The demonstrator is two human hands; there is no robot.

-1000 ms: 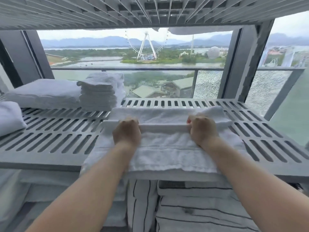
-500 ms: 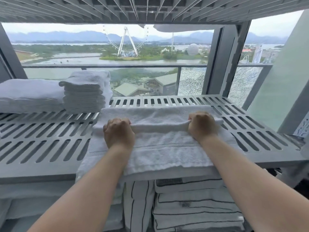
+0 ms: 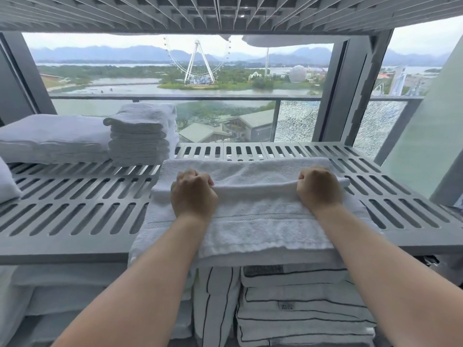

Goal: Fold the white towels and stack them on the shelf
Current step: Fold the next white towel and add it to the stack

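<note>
On shelf point(image 3: 75, 221), towel point(image 3: 255, 221) in both grips

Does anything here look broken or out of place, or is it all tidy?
One thing stands out: the glass balcony panel behind the shelf is crazed all over with fine cracks, and the panel further right looks the same, while the panel to their left is clear. The towel under both hands overhangs the shelf's front edge.
</note>
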